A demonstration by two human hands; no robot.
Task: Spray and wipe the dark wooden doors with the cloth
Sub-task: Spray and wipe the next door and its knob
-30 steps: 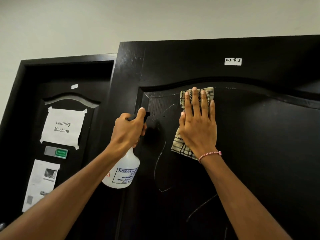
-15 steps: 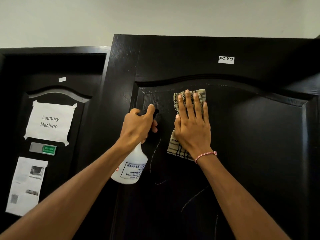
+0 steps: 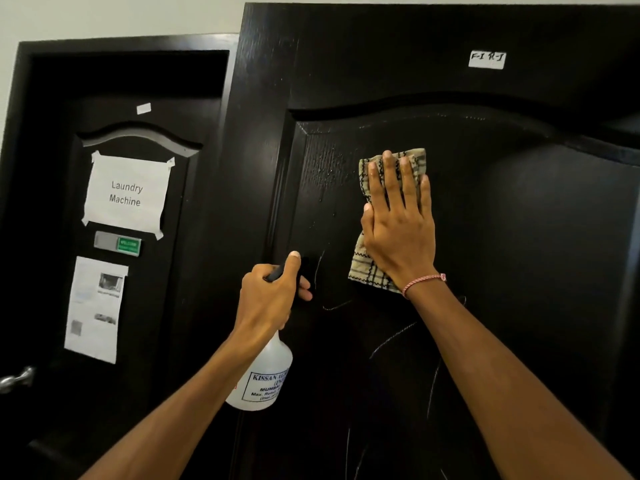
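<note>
1. At the far left edge, low down, a silver metal lever handle (image 3: 15, 379) juts from the left dark wooden door (image 3: 45, 202), which sits recessed in its dark frame under a pale wall (image 3: 104, 15).
2. On that door's arched panel are a taped white paper sign reading "Laundry Machine" (image 3: 126, 195), a small grey-and-green plate (image 3: 117, 244) just below it, and a printed white sheet (image 3: 95, 310) lower down.
3. The left hand (image 3: 268, 299) grips the black trigger head of a translucent white plastic spray bottle (image 3: 263, 379). One finger lies along the top of the head, and the bottle hangs below the fist, near the right door's left edge.
4. The right dark wooden door (image 3: 519, 271) stands forward of the left one. Fine droplets (image 3: 329, 168) speckle its raised panel between the bevelled left edge and the cloth, and thin pale scratch lines (image 3: 318, 271) run below them.
5. The beige checked cloth with dark stripes (image 3: 367, 268) lies flat on the panel's upper part, with bare wood between its top edge and the arched moulding.
6. The right hand (image 3: 398, 230) presses it there, palm flat, fingers straight and close together — not curled round it. A pink-and-white braided bracelet (image 3: 424, 284) circles the wrist.
7. Right of the hand, a broad stretch of bare panel runs to the far bevel. Above the arch, a small white handwritten label (image 3: 486, 59) sits on the top rail.
</note>
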